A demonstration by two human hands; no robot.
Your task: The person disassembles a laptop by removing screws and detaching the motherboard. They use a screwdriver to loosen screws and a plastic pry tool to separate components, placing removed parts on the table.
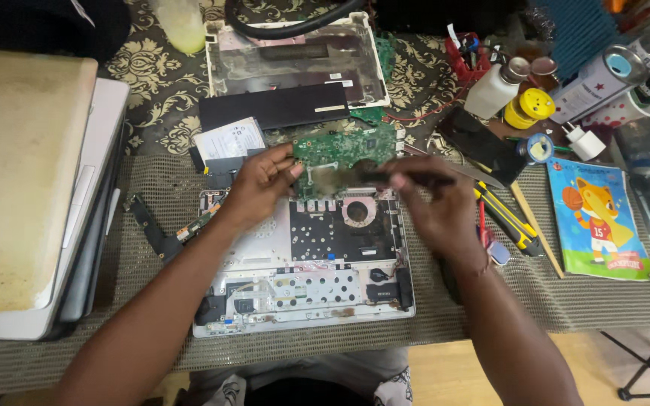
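Centrally, a green circuit board (pixel 344 146), flat and studded with small chips, tilted up above an opened laptop base (pixel 302 263). Left hand (pixel 261 184) pinching the board's left edge, thumb on top, fingers curled beneath. Right hand (pixel 430 199) closed around a thin dark tool (pixel 385 178), blurred, tip against the board's dusty lower edge; kind of tool impossible to tell. Laptop base pale grey plastic, with a perforated metal plate, a round fan opening (pixel 356 211) ringed in copper tone, and rust-stained brackets along its near edge.

Underneath, a woven mesh mat (pixel 152 331) in olive, coarse and gridded, over a dark cloth with cream damask scrolls (pixel 141 68). Behind the board, a long black rectangular battery (pixel 276 105) and a white laptop shell (pixel 295 53) lined with shiny foil. Beside the battery, a small white-labelled flat drive (pixel 229 139). Left of the base, a narrow black strip (pixel 148 225) with an orange connector. At far left, a stack of closed laptops (pixel 35 188), the top lid beige and stained.

To the right, a yellow-and-black utility knife (pixel 509 222), a slim wooden stick (pixel 537 229), a glossy black phone (pixel 479 143), a white squeeze bottle (pixel 496 90), a yellow round container (pixel 530 107), a white plug adapter (pixel 584 141) and a colourful booklet with a cartoon fox (pixel 599 222).
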